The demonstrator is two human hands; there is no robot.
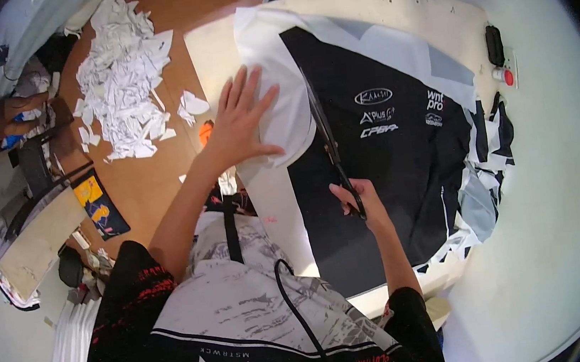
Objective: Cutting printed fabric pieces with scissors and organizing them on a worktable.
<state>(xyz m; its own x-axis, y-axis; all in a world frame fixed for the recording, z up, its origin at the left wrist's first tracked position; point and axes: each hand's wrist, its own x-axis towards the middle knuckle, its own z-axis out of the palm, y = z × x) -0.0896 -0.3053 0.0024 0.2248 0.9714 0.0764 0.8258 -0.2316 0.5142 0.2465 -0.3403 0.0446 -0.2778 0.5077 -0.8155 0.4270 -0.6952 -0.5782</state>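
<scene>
The sheet, black fabric printed with small white logos and edged by a white paper margin, lies flat on the pale table and covers most of it. Everything else sits around that sheet.

The left hand presses palm down on the white margin at the sheet's left edge, fingers spread apart and flat, holding nothing. Under it the paper curls into a loose white flap along the black edge.

The right hand grips the handles of the scissors at the sheet's left side, nearer the person than the left hand. Its fingers are curled tight through the handles. The blades run away from the person along the border between black print and white margin, their tip just right of the left hand's fingertips. Whether the blades are apart or closed cannot be told.

At the sheet's far right corner, on the table edge, sit a small black switch and a red button. Right of the sheet, black and white printed pieces hang over the table's side.

Well left of the sheet, on the brown floor, lies a heap of white paper scraps, with a few loose ones nearer the table.
</scene>
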